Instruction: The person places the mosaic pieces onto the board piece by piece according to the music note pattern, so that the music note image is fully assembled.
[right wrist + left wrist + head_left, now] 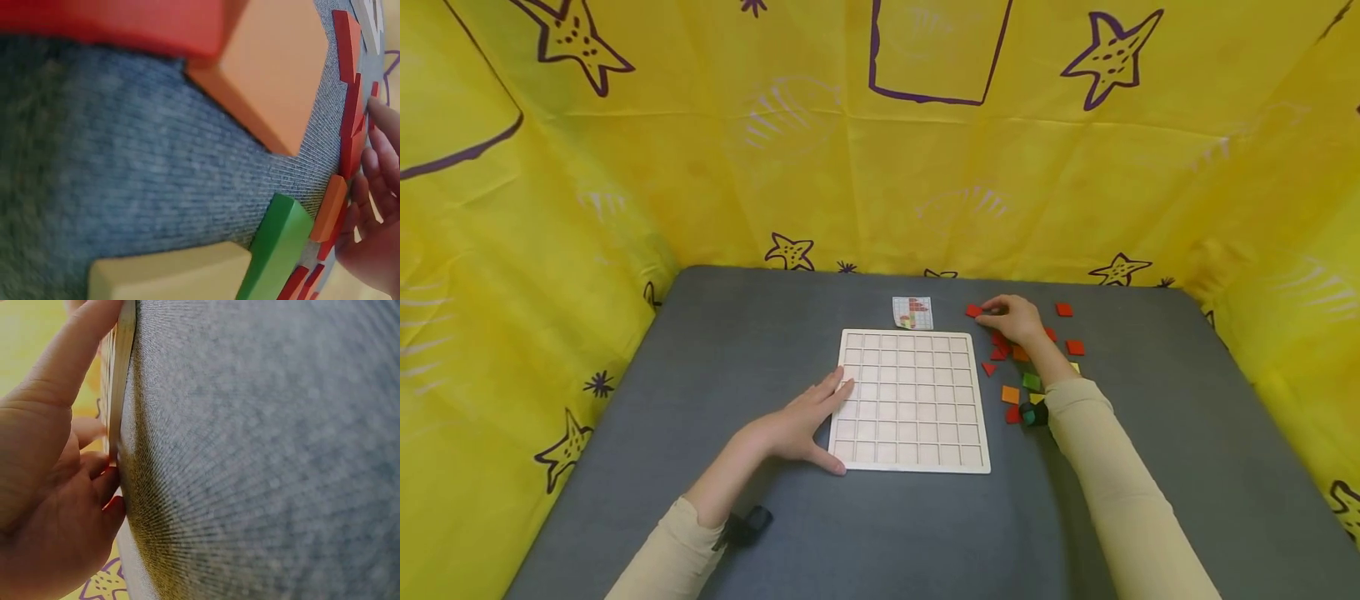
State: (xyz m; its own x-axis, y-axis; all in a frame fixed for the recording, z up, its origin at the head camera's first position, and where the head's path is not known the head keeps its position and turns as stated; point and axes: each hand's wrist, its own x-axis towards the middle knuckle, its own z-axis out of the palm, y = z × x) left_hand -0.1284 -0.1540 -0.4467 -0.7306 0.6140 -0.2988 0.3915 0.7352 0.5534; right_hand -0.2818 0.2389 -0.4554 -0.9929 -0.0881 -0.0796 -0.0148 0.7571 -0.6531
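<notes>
A pale wooden grid board [912,401] of square cells lies in the middle of the grey table. My left hand [805,417] is spread along its left side, fingers over the edge and thumb by the near left corner. The left wrist view shows that hand [56,487] against the board's edge [122,381]. Up by the far right corner, my right hand [1017,320] pinches a red square tile [973,311] between thumb and forefinger. In the right wrist view the right hand [375,219] reaches past several tiles, and its fingertips partly hide the red tile.
A small printed pattern card [913,312] lies just beyond the board. Right of the board are scattered red, orange, green and yellow pieces, among them an orange square [1011,394], a green square [1032,382] and a red triangle [989,367]. A yellow patterned cloth [850,167] hangs behind the table.
</notes>
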